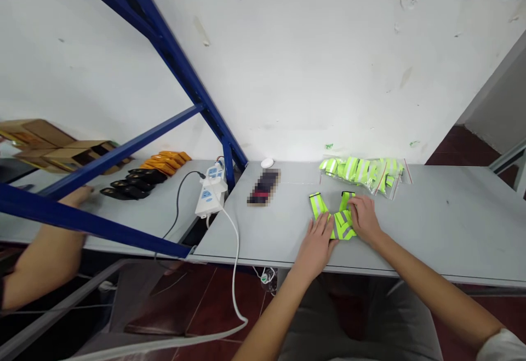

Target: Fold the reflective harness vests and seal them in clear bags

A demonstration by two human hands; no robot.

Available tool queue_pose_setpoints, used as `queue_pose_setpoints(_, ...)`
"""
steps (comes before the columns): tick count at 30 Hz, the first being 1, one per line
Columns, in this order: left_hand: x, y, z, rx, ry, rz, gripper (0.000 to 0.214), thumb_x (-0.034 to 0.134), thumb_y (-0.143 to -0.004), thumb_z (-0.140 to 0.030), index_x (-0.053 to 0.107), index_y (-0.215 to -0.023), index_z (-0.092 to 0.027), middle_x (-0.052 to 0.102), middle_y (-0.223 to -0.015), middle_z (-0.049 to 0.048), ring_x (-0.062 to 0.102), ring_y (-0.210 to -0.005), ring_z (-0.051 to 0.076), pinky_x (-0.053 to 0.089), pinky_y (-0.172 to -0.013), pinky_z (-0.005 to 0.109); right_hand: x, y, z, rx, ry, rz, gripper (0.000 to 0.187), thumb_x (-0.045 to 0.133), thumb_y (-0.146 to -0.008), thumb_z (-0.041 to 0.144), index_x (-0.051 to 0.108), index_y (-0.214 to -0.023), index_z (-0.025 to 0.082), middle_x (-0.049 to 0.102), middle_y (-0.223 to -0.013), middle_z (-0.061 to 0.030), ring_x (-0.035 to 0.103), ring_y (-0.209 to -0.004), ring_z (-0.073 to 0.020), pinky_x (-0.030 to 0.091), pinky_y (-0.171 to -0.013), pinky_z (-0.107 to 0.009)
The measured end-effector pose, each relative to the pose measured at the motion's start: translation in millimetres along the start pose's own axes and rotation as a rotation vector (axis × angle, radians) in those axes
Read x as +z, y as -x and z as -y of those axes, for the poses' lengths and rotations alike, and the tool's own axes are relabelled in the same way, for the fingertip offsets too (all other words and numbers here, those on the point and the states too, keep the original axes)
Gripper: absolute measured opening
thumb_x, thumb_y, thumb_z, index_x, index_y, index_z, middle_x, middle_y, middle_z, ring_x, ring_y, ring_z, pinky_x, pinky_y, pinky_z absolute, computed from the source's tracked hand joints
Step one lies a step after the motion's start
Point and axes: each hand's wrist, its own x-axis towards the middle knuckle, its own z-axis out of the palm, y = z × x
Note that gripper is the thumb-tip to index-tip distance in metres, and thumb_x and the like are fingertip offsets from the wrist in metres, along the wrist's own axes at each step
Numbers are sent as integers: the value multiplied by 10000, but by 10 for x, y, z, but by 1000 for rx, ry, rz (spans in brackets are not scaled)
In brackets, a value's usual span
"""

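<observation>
A neon-yellow reflective strap [343,224] with silvery-grey stripes lies folded on the grey table in front of me. Two of its ends, each with a black piece at the tip, stick out toward the wall. My left hand [316,246] rests over its left side, fingers stretched out and pressing it down. At its right edge, my right hand [365,219] has bent fingers closed on the strap near one upright end. Behind both hands, several similar yellow straps in clear plastic bags [361,172] lie in a row by the wall.
Left of my hands lies a pixelated dark object [264,187], with a white round item [267,162] behind it. A white power strip [211,191] and its cable sit beside the blue metal frame [184,76]. Beyond are black and orange pouches [164,162], cardboard boxes [69,150] and another person's arm [57,246].
</observation>
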Motion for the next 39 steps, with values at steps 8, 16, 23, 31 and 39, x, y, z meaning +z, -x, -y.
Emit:
queue_pose_setpoints(8, 63, -42, 29, -17, 66, -40, 533, 482, -932, -319, 346, -1433, -196, 360, -1501, 156, 275, -1414, 297, 313, -1114, 518, -226, 490, 5, -60, -74, 61, 483, 535, -908, 426, 425, -1309, 180, 534, -1272, -170, 512, -1183, -281, 454, -964, -457)
queue_pose_setpoints(16, 50, -16, 69, 18, 145, -42, 570, 450, -941, -267, 242, -1469, -212, 314, -1522, 148, 248, -1426, 278, 312, -1125, 505, -165, 486, 83, -81, 40, 200, 661, 591, -861, 476, 378, -1410, 177, 497, -1361, -177, 436, -1289, -328, 435, -1009, -497)
queue_pose_setpoints(23, -21, 2, -10, 12, 118, -126, 383, 487, -927, -240, 458, -1307, -205, 479, -1383, 143, 440, -1297, 276, 412, -1049, 473, -223, 274, -20, -184, -37, 241, 367, 556, -894, 428, 595, -1160, 179, 629, -1016, -118, 570, -973, -265, 502, -865, -432)
queue_pose_setpoints(31, -102, 20, -97, -173, 255, -202, 269, 456, -937, -389, 530, -1072, -168, 618, -951, 91, 599, -895, 247, 503, -793, 412, -226, 172, 134, 94, -90, 369, 389, 374, -967, 477, 575, -771, 207, 621, -782, -46, 580, -804, -210, 449, -766, -347)
queue_pose_setpoints(39, -43, -268, -207, -375, -118, -334, 223, 493, -924, -308, 639, -1058, -206, 532, -1201, 142, 498, -1106, 320, 438, -895, 500, 19, -58, 202, 321, 18, 217, 301, 401, -936, 358, 566, -745, 194, 585, -776, -95, 557, -816, -262, 394, -783, -403)
